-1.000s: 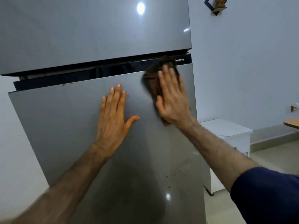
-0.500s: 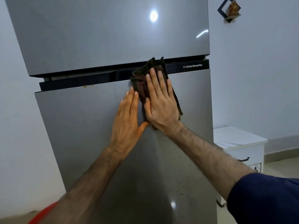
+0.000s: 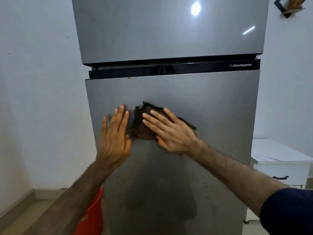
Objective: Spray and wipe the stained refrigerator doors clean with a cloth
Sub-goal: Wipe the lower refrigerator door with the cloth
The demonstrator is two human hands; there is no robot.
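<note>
A grey two-door refrigerator fills the view, its lower door point(image 3: 211, 107) below the upper door point(image 3: 160, 31). My right hand point(image 3: 171, 131) presses a dark brown cloth point(image 3: 142, 122) flat against the lower door with straight fingers. Just to the left of the cloth, my left hand point(image 3: 115, 134) rests flat on the same door, fingers straight. A small orange stain point(image 3: 129, 78) sits at the lower door's top edge. Dark specks point(image 3: 205, 185) dot the door lower down. No spray bottle is in view.
A red bucket point(image 3: 92, 214) stands on the floor at the refrigerator's lower left. A white cabinet point(image 3: 277, 158) is at the right. White walls flank the refrigerator, and a small wall ornament point(image 3: 289, 5) hangs at the upper right.
My right hand has slid the cloth leftward and then down from the black strip at the door's top to the middle of the lower door. My left hand stays flat beside it.
</note>
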